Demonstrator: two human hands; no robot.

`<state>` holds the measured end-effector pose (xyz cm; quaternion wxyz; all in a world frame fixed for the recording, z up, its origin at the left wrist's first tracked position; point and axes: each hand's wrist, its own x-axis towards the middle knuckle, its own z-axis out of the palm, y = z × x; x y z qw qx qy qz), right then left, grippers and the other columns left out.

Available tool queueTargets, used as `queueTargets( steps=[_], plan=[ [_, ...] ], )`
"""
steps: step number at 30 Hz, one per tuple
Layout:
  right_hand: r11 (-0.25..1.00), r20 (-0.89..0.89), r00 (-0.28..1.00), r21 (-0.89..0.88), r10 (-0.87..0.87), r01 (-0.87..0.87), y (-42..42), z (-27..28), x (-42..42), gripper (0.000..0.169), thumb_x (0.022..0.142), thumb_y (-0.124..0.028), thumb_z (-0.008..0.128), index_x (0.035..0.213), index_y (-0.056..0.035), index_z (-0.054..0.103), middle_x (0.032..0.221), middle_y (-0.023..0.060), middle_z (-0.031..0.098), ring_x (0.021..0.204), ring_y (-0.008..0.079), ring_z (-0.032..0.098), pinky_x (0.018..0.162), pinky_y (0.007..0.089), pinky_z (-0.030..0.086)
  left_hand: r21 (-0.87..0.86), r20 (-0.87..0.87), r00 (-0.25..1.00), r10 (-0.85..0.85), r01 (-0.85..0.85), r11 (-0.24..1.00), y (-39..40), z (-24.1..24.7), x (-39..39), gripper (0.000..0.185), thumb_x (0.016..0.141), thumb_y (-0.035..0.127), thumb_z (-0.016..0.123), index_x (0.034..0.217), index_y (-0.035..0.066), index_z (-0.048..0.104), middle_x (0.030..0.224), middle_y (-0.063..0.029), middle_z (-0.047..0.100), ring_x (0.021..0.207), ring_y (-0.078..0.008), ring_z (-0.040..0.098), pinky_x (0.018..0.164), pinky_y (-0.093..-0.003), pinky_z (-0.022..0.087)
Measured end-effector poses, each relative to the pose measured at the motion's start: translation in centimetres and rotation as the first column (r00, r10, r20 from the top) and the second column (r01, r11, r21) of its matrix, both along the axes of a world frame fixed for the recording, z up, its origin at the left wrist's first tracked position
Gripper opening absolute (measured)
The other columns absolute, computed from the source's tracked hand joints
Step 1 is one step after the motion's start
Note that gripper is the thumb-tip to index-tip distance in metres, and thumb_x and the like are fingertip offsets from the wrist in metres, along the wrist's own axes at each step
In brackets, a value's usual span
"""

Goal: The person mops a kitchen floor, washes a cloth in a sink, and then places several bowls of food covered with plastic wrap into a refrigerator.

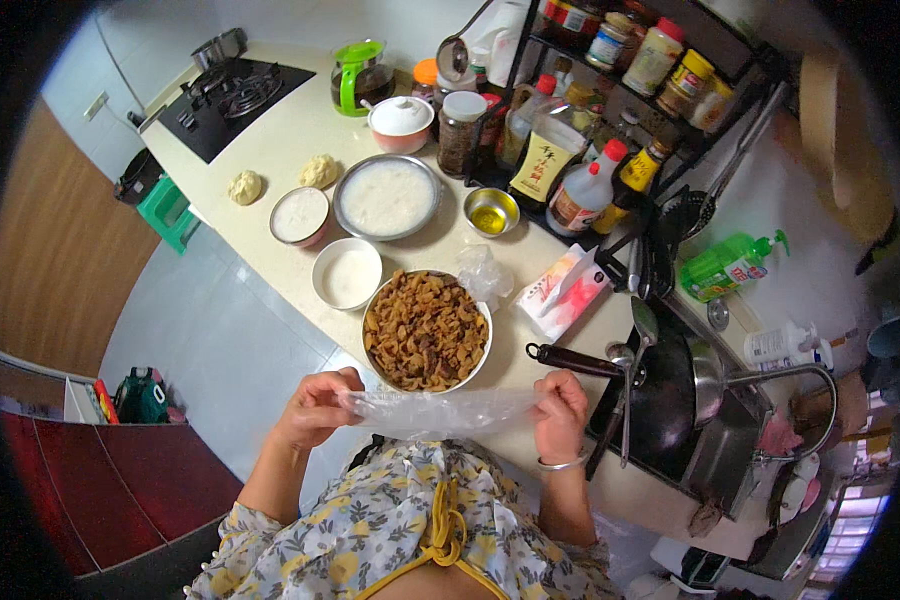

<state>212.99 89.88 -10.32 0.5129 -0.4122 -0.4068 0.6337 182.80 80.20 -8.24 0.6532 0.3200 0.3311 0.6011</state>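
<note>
My left hand (322, 409) and my right hand (560, 418) hold a clear plastic bag (446, 412) stretched between them, close to my body. Just beyond it stands a bowl of chopped brown food (426, 330). A crumpled plastic bag (485, 275) lies at that bowl's far right rim. Left of the bowl are a white bowl of white contents (347, 274) and a smaller bowl filled with white (300, 215). Farther back sit a wide metal bowl of white contents (388, 196), a small metal bowl of yellow oil (490, 212) and two dough balls (244, 187), (318, 172).
A tissue pack (562, 292) lies right of the bowls. Behind it, a black rack (540, 45) holds bottles and jars. At right, a wok (664, 405) and ladles rest over the sink (731, 457). A gas hob (232, 97), lidded pot (400, 124) and green-handled jug (360, 79) stand at the back.
</note>
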Motion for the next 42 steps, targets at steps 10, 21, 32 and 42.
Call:
queueTargets(
  steps=[10, 21, 32, 42],
  plan=[
    [0.885, 0.531, 0.816, 0.462, -0.23, -0.051, 2.6, -3.7, -6.1, 0.033, 0.08, -0.003, 0.047, 0.112, -0.0008, 0.056, 0.094, 0.011, 0.051, 0.08, 0.018, 0.049, 0.071, 0.0274, 0.041, 0.056, -0.347, 0.667, 0.66, -0.688, 0.724, 2.3, -6.8, 1.3, 0.012, 0.08, 0.01, 0.059, 0.082, 0.009, 0.048, 0.07, 0.0041, 0.043, 0.056, -0.004, 0.038, 0.047, -0.0183, 0.03],
    [0.971, 0.378, 0.92, 0.24, -0.103, 0.01, 6.4, -4.0, -8.2, 0.036, 0.089, -0.012, 0.037, 0.116, 0.006, 0.052, 0.114, 0.0184, 0.056, 0.105, 0.0243, 0.053, 0.092, 0.0323, 0.038, 0.087, -0.532, 0.689, 0.491, -0.533, 0.842, 6.2, -6.4, 0.4, 0.044, 0.09, 0.035, 0.044, 0.12, 0.004, 0.051, 0.105, -0.0029, 0.054, 0.074, -0.007, 0.043, 0.061, -0.0195, 0.032],
    [0.983, 0.539, 0.84, 0.179, -0.063, -0.041, 2.6, -4.3, -5.3, 0.025, 0.08, -0.005, 0.045, 0.097, 0.0102, 0.054, 0.086, 0.0133, 0.052, 0.08, 0.0237, 0.051, 0.073, 0.031, 0.041, 0.104, -0.772, 0.552, 0.316, -0.38, 0.919, 5.6, -3.5, 0.2, 0.037, 0.088, 0.025, 0.044, 0.106, -0.003, 0.059, 0.085, -0.0128, 0.053, 0.078, -0.0226, 0.054, 0.071, -0.031, 0.043],
    [0.914, 0.643, 0.766, 0.313, -0.004, -0.258, 5.2, -2.5, -7.0, 0.024, 0.078, -0.005, 0.047, 0.096, 0.0082, 0.055, 0.088, 0.0138, 0.053, 0.077, 0.0243, 0.053, 0.069, 0.0306, 0.042, -0.149, -0.855, 0.516, 0.056, -0.347, 0.926, 8.4, -1.5, -0.2, 0.022, 0.079, 0.021, 0.056, 0.088, 0.001, 0.059, 0.079, -0.0134, 0.057, 0.069, -0.024, 0.056, 0.063, -0.0322, 0.045]
  ],
)
